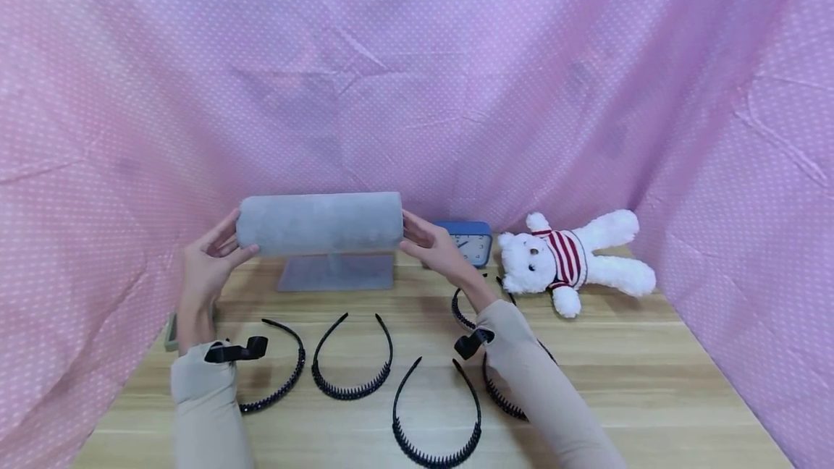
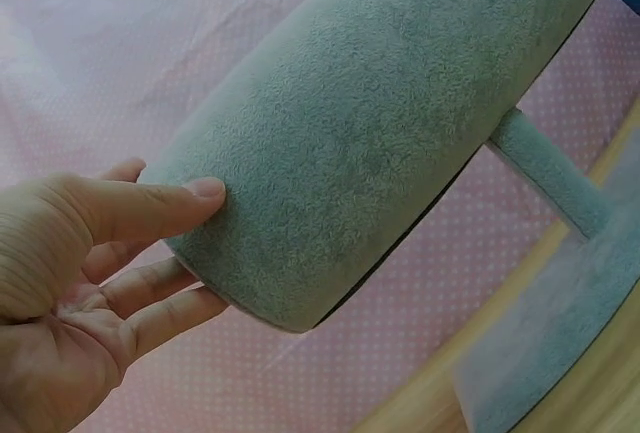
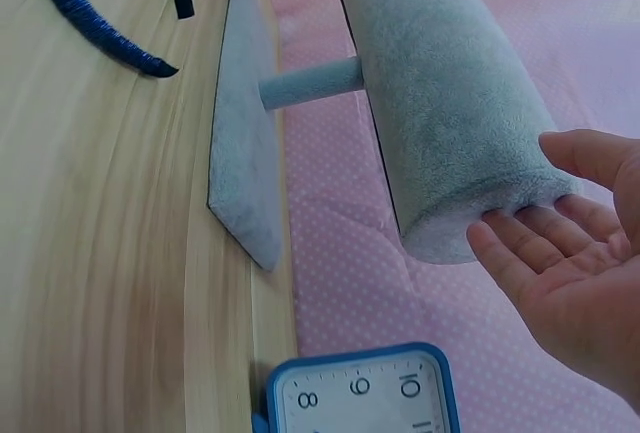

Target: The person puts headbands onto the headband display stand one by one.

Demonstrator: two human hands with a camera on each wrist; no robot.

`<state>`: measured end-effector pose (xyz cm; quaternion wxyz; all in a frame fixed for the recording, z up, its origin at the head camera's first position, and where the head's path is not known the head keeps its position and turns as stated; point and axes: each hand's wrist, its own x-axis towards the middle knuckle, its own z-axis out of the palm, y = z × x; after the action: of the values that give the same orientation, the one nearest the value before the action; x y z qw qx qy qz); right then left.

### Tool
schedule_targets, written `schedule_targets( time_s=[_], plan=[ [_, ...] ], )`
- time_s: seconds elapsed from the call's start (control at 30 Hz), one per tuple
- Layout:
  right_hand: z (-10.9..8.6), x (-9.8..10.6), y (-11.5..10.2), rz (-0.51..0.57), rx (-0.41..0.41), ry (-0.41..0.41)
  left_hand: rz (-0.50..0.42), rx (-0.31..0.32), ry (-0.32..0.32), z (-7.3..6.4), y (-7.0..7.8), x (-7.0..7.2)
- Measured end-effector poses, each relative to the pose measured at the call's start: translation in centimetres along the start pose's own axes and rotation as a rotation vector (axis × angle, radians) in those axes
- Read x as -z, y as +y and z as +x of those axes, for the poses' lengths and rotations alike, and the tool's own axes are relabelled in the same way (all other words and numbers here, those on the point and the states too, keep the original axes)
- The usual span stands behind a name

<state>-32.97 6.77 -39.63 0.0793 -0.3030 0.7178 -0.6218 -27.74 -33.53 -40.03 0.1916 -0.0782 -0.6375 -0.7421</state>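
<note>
- Grey padded roll [image 1: 319, 224]: lies level between the two hands, raised on a short post [image 2: 552, 175] above a flat base [image 1: 296, 277], which appears to rest at the back of the wooden tabletop [image 1: 625, 396].
- Left hand [image 1: 207, 266]: pinches the roll's left end, thumb on the plush side, fingertips at the end face.
- Right hand [image 1: 443, 250]: fingers fairly straight, tips against the right end face, thumb at the rim. Pressure: cannot tell.
- Risk, slip: contact is only at the ends; uneven pressure could let one end drop or turn the roll.
- Risk, tilt: the single narrow post meets a wide roll; a one-sided push could tip the base.
- Risk, knock: the blue clock [image 1: 480, 246] stands just beside the right hand; a rightward swing could hit it.
- Risk, snag: the right sleeve [image 1: 541, 375] passes over the right-hand black hairband [image 1: 500, 398]; lowering that arm could drag it.
</note>
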Motion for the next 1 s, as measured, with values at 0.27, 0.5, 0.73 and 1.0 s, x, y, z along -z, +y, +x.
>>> schedule_targets(
  time_s=[0.27, 0.5, 0.73, 1.0],
  plan=[
    [-1.8, 0.7, -0.5, -0.016, 0.004, -0.005, 0.034, -0.04, -0.036, -0.8, 0.1, -0.5],
    [-2.8, 1.2, -0.7, -0.007, -0.019, -0.001, 0.094, -0.012, -0.069, -1.2, 0.6, -1.0],
    [-3.4, 1.4, -1.0, -0.003, -0.01, -0.01, 0.135, -0.045, -0.109, -1.2, 0.9, -1.3],
    [-3.5, 1.3, -0.9, -0.031, -0.011, -0.007, 0.344, -0.09, -0.098, -1.2, 0.6, -1.5]
  ],
)
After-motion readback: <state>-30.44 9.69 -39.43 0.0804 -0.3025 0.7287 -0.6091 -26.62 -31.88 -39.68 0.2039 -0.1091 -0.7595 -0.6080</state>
